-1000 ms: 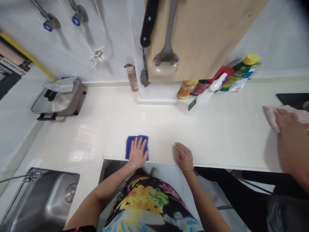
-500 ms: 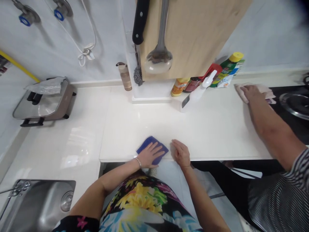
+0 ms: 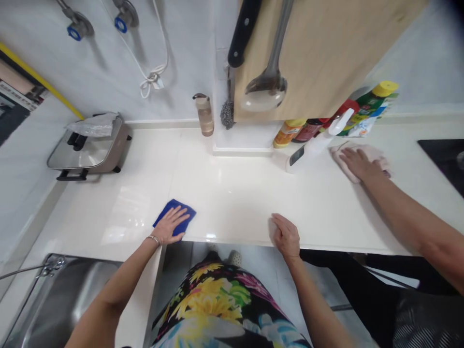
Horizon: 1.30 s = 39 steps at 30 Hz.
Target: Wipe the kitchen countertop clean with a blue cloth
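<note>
The blue cloth lies flat on the white counter, directly under the person's left hand, close to the counter's front edge. That hand is open, palm down, its fingers spread over the cloth, whose corners show beyond the fingertips and on either side; a bracelet circles the wrist. The person's right hand rests at the same front edge, well apart from the cloth, with its fingers loosely curled in; whether anything sits inside the curl cannot be told.

Beyond the right hand and farther right, a co-worker's hand presses a pale pink cloth to the counter. Between that hand and the wall stands a white spray bottle, with an orange bottle and a green bottle with a yellow cap behind it. A black cooktop lies to the right of the co-worker's hand.

Straight ahead, above the gap between the person's two hands, a ladle hangs in front of a wooden panel. To the left of the left hand, a lidded pan stands farther back, and a steel sink sits nearer the body, beside the left forearm.
</note>
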Each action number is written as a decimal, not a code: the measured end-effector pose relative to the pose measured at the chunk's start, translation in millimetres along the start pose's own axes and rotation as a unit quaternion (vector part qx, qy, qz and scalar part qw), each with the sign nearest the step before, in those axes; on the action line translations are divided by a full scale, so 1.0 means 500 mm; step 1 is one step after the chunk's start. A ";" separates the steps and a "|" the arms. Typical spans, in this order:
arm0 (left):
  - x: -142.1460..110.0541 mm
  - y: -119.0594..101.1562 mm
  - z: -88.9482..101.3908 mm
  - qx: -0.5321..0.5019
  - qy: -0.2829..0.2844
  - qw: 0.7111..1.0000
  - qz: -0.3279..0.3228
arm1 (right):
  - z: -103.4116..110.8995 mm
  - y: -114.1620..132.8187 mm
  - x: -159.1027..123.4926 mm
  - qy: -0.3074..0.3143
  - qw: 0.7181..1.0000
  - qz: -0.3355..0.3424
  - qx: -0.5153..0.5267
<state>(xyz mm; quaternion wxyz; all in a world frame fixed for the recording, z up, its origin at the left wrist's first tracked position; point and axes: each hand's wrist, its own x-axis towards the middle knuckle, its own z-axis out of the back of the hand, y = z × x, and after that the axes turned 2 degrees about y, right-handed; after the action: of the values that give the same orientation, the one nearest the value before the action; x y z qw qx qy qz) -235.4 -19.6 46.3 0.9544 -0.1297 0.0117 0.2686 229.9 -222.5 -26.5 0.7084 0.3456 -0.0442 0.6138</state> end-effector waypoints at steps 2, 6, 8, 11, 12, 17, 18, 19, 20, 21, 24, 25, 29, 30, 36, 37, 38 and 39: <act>-0.007 0.022 -0.007 0.015 -0.056 0.995 0.085 | 0.001 0.002 0.000 0.001 1.000 -0.001 -0.003; 0.008 0.046 -0.020 0.035 -0.148 0.959 0.238 | 0.002 0.001 -0.005 0.003 1.000 0.001 -0.008; 0.019 0.055 -0.021 0.035 -0.160 0.948 0.275 | 0.001 -0.004 -0.010 0.005 1.000 0.001 -0.009; 0.034 0.077 -0.016 0.029 -0.164 0.933 0.318 | -0.004 -0.013 -0.012 0.015 1.000 -0.006 -0.002; 0.040 0.086 -0.014 0.027 -0.167 0.927 0.335 | -0.007 -0.014 -0.010 0.019 1.000 -0.009 0.003; 0.085 0.137 -0.002 0.017 -0.200 0.892 0.405 | -0.032 0.013 0.009 0.009 0.999 -0.035 -0.001; 0.097 0.146 -0.001 0.015 -0.208 0.887 0.412 | -0.040 0.025 0.011 0.003 0.999 -0.046 -0.013; 0.109 0.156 0.001 0.013 -0.214 0.884 0.416 | -0.047 0.038 0.012 -0.003 0.998 -0.058 -0.027; 0.121 0.164 0.002 0.012 -0.219 0.881 0.418 | -0.054 0.051 0.011 -0.009 0.997 -0.069 -0.039; 0.134 0.171 0.002 0.012 -0.221 0.881 0.419 | -0.061 0.063 0.010 -0.014 0.995 -0.079 -0.050; 0.173 0.190 0.003 0.007 -0.216 0.887 0.408 | -0.074 0.090 0.005 -0.013 0.992 -0.103 -0.073; 0.187 0.195 0.004 0.004 -0.213 0.893 0.397 | -0.077 0.096 0.004 -0.011 0.991 -0.110 -0.076; 0.251 0.215 0.011 -0.011 -0.204 0.918 0.339 | -0.090 0.123 0.012 -0.024 0.984 -0.148 -0.093; 0.270 0.222 0.013 -0.014 -0.205 0.922 0.328 | -0.095 0.130 0.015 -0.032 0.982 -0.156 -0.101; 0.393 0.275 0.036 -0.038 -0.220 0.933 0.283 | -0.117 0.157 0.024 -0.050 0.973 -0.163 -0.158; 0.414 0.286 0.040 -0.043 -0.216 0.934 0.280 | -0.117 0.157 0.024 -0.048 0.972 -0.165 -0.162; 0.436 0.297 0.045 -0.048 -0.211 0.936 0.276 | -0.117 0.157 0.025 -0.049 0.971 -0.166 -0.165; 0.457 0.307 0.049 -0.052 -0.205 0.939 0.272 | -0.116 0.156 0.025 -0.051 0.971 -0.166 -0.166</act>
<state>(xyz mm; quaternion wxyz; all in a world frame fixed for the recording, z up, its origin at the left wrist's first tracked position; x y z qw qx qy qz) -120.5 229.4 12.1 0.8187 -0.1129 -0.1634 0.5388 141.9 -179.8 -30.2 0.8447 0.2569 -0.1235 0.4531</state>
